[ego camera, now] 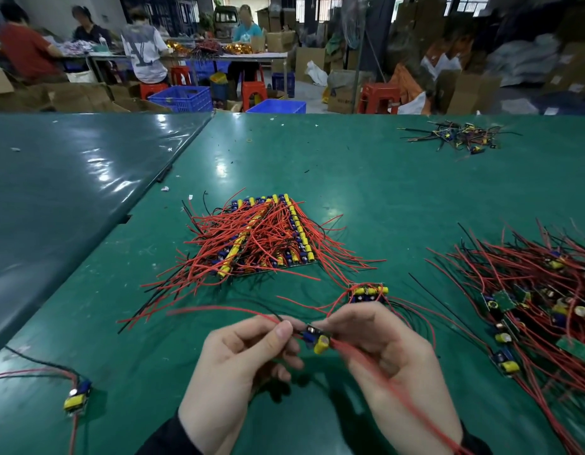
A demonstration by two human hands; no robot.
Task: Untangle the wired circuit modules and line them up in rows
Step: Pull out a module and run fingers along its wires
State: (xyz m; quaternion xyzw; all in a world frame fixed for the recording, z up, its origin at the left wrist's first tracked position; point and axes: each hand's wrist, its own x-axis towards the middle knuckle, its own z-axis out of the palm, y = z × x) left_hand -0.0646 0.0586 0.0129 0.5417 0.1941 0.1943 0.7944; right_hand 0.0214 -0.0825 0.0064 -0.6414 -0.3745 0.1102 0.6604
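Observation:
Between my two hands hangs one circuit module (316,338) with a blue part and a yellow capacitor. My left hand (242,366) pinches its red and black wires at the left. My right hand (383,359) pinches the module's right end, with red wires running down past the wrist. Ahead lies a stack of modules lined up in rows (268,234), covered by red wires. A short new row of modules (366,293) sits just beyond my right hand. A tangled pile of modules (540,310) lies at the right.
One loose module (77,397) with wires lies at the near left on the green table (383,192). A small heap of wire scraps (455,136) sits far right. A darker table (71,178) adjoins at the left. People work at tables in the background.

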